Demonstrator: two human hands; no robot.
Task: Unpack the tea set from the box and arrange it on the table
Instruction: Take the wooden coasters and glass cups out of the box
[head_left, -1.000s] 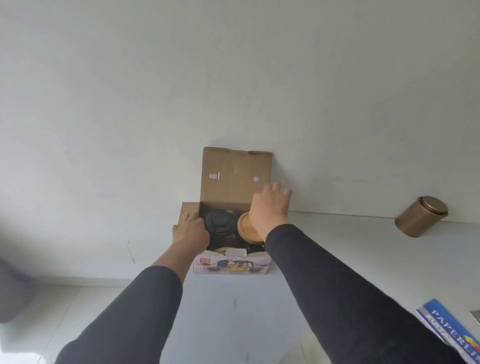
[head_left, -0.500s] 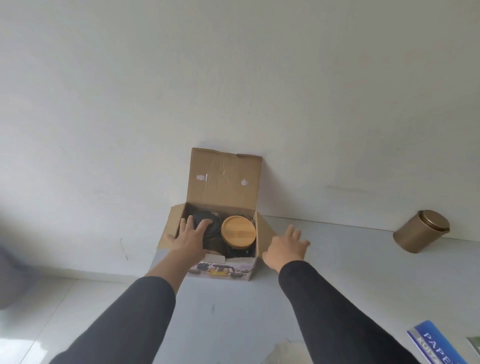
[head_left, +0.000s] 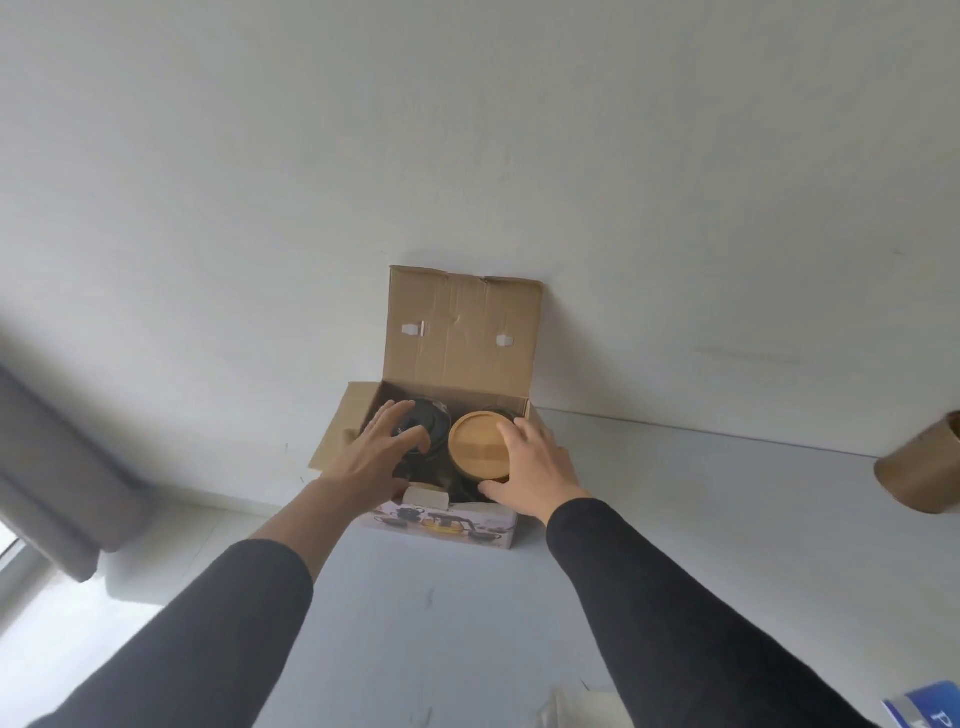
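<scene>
White table (head_left: 727, 519); cardboard box (head_left: 462, 338); round wooden lid (head_left: 480, 452)

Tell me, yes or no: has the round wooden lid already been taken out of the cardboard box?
No: the wooden lid sits inside the open box, with the right hand resting at its edge.

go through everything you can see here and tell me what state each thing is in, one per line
Box: open, lid flap upright against the wall, on the table.
Wooden lid: in the box, flat.
Dark pot: in the box, left of the wooden lid.
Left hand: open, fingers spread over the dark pot.
Right hand: open, around the wooden lid's edge.
Brass tin: closed, on the table.
</scene>
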